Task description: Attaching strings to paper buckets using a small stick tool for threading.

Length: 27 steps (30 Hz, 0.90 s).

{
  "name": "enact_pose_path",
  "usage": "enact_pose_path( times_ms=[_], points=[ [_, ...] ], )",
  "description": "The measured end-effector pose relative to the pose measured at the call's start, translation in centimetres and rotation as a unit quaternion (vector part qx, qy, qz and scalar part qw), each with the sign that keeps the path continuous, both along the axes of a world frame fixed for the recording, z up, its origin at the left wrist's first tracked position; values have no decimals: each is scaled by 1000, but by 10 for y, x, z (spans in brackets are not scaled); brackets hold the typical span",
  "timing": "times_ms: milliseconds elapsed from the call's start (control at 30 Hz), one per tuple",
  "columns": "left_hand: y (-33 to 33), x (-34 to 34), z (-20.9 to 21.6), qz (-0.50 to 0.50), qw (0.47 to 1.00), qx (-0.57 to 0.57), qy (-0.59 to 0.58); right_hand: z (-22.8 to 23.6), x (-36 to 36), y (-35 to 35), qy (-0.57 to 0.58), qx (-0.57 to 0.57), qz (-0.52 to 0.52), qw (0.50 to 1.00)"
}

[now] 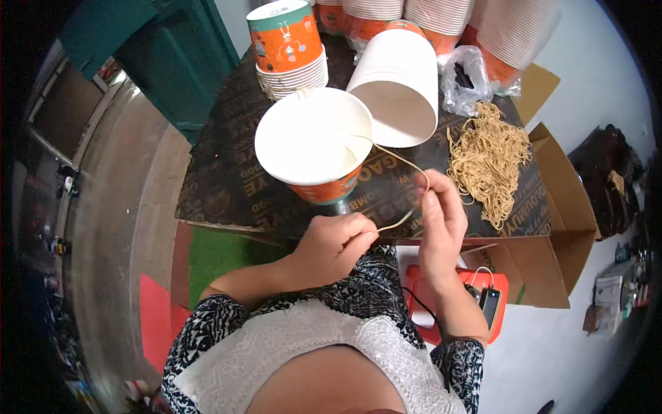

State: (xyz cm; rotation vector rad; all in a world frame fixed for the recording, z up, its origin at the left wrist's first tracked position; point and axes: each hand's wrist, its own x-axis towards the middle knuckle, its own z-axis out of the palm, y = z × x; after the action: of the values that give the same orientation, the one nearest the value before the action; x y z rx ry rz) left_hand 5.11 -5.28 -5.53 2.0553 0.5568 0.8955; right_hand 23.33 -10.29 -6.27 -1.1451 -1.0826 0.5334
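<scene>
Lace collar [396, 352] nearest, white, over patterned sleeves [207, 328]. Beyond, at the near edge of the desk [217, 186], both hands at work with string. Tub [296, 131] standing on the desk ahead, white inside, orange outside; string [403, 158] leading from inside, over the right of the rim, to the right hand [443, 224]. Second tub [396, 76] on its side just behind, mouth toward the wearer. Loose pile of string [491, 162] off to the right.

For good handling, by judgement: pinch close to the working end. Leave a little slack toward the tub, so as not to tip it or cut into the paper rim. Keep clear of the pile; probable risk of snagging there.

Left hand [334, 243]: back upward, fingers curled nearly closed, thumb pressing string against forefinger; forearm slanting in from lower left. Right hand: raised, thumb and forefinger pinched on string, other fingers loosely bent; forearm steeper, from lower right. Cannot tell whether one unbroken length between both pinches.
</scene>
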Motion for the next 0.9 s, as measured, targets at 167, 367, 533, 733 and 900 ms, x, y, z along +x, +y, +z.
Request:
enact_pose_path(
  times_ms=[167,367,533,733,900],
  points=[
    [8,-14,11,-39,996,54,55,8,-8,-15,-205,98,123,966],
    [15,-25,23,-26,996,41,73,3,-17,-6,-209,36,176,961],
    [21,-33,31,-14,996,30,80,11,-22,2,-231,51,176,955],
    [22,-48,47,108,993,22,37,4,-35,20,-227,76,46,970],
    [25,-58,54,155,986,38,-37,-3,-43,34,-264,104,22,959]
  ],
)
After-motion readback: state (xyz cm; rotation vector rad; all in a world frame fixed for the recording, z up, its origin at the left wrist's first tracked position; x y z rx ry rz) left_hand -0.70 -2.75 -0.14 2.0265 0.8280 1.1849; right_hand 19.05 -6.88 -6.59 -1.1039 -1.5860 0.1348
